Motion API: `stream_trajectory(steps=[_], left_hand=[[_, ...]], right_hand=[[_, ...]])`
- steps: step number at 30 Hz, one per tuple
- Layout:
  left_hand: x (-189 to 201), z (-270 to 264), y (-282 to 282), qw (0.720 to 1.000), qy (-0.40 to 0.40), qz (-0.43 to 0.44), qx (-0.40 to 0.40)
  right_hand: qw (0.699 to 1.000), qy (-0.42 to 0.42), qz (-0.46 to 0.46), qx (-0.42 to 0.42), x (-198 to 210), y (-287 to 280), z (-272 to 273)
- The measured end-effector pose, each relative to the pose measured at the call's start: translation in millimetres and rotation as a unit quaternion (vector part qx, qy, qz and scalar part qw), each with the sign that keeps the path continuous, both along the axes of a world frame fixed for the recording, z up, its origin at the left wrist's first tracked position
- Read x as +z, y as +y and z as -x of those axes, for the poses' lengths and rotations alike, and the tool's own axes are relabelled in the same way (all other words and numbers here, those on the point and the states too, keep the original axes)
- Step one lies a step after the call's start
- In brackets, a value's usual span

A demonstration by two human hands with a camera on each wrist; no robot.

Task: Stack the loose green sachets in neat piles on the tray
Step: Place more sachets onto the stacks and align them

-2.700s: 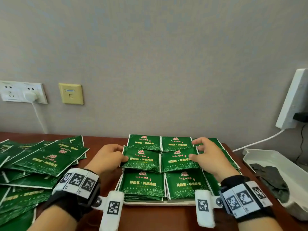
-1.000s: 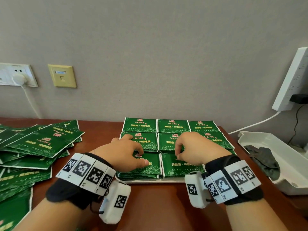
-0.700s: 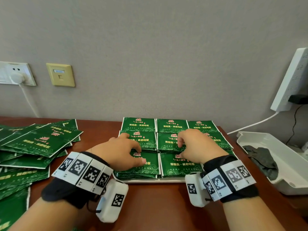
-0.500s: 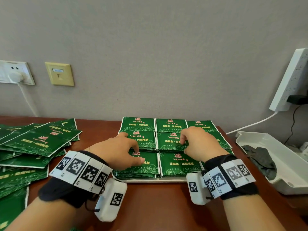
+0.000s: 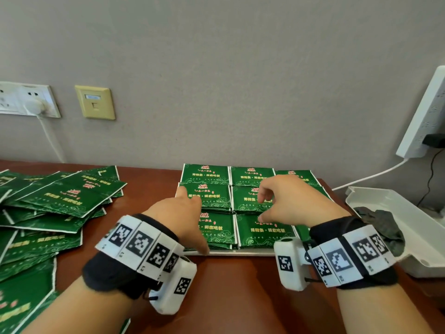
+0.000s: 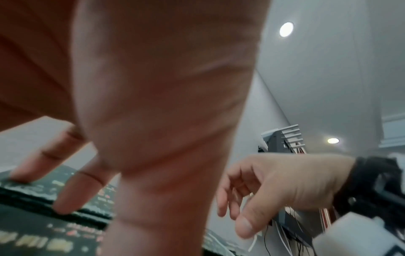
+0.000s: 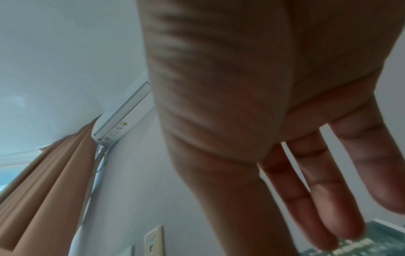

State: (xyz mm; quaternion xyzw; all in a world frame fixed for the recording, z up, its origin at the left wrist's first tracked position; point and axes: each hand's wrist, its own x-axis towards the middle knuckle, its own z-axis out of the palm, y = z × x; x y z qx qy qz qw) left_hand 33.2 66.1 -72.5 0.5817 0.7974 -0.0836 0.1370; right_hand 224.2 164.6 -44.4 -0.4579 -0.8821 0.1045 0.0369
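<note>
2 hands (image 5: pixel 183 213), 1 tray (image 5: pixel 240 252) w/ roughly 9 sachet piles (image 5: pixel 262 231), 1 loose sachet heap (image 5: pixel 60 201), 2 wall plates (image 5: pixel 95 102), 1 white bin (image 5: pixel 385 203)

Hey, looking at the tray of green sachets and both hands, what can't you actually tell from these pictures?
- Piles in the right column of the tray: head view, hidden by the right hand.
- Height of each sachet pile: head view, too flat an angle to count.
- How many loose sachets remain: head view, cut off by the left edge.
- Whether the left hand presses the sachets: left wrist view, blurred.
</note>
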Motion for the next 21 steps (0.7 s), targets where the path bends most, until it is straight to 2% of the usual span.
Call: stream_trajectory(steps=[12, 21], left_hand=[[-4, -14, -2, 0.998, 0.054, -0.036, 0.011], [4, -14, -4, 0.996, 0.083, -0.008, -0.005]], right_hand=[[0.999, -0.037, 0.016, 0.013, -4, -8, 5], [0.999, -0.037, 0.014, 0.021, -7, -6, 5]])
